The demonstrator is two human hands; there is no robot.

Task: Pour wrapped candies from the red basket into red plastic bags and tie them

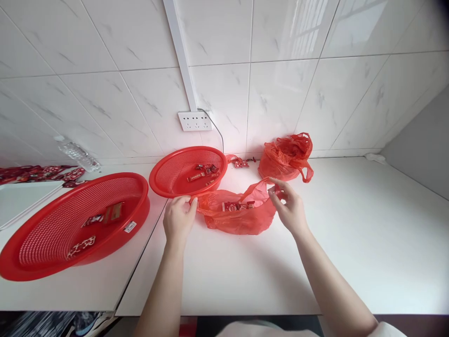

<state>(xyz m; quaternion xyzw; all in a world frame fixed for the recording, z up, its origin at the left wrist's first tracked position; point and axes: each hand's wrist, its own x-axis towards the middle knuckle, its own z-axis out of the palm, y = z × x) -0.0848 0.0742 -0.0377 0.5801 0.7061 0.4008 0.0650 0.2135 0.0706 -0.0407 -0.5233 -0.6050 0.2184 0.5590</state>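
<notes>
A thin red plastic bag [242, 222] rests on the white table with its mouth spread, and small red and white packets [233, 206] show inside. My left hand [180, 217] pinches the bag's left handle between thumb and fingers. On the other side, my right hand [288, 206] is closed on the right handle, holding it slightly raised. Behind my left hand stands a round red basket [164, 187] with several small wrapped packets [196, 177] in it. A second red plastic bag [278, 161], bunched up, sits near the wall behind my right hand.
A larger red basket [136, 187] with a few packets stands at the left, near a white tray [31, 199], red packets [45, 173] and a clear bottle [79, 154]. One packet [241, 164] lies by the wall, below a socket strip [195, 121] with a cable.
</notes>
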